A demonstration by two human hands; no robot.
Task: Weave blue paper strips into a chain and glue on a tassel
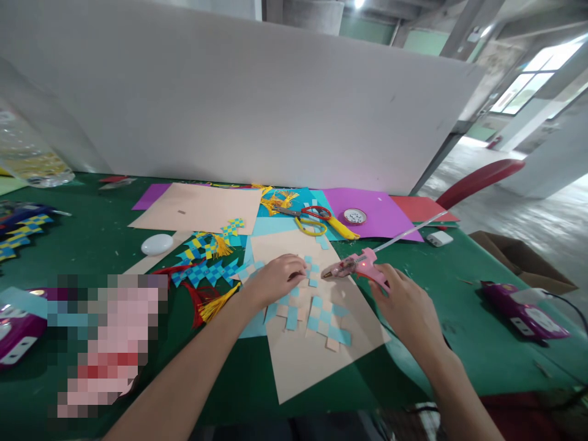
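My right hand (404, 306) is wrapped around the handle of a pink hot glue gun (353, 266), with a clear glue stick (408, 233) jutting from its back. Its nozzle points left, close to a small woven paper piece (312, 272) in light blue and peach. My left hand (280, 278) is curled at that piece, thumb and fingers pinched at its left edge; the exact grip is partly hidden. Below lie more blue-and-peach woven pieces (328, 321) on a peach paper sheet (294, 373).
Scissors with red handles (316, 212), a yellow-handled cutter (342, 228) and a round tin (355, 216) lie behind. Woven fish with tassels (206, 272) are at left. Purple devices (523, 312) sit on the green table (441, 269); a red chair (482, 180) stands beyond.
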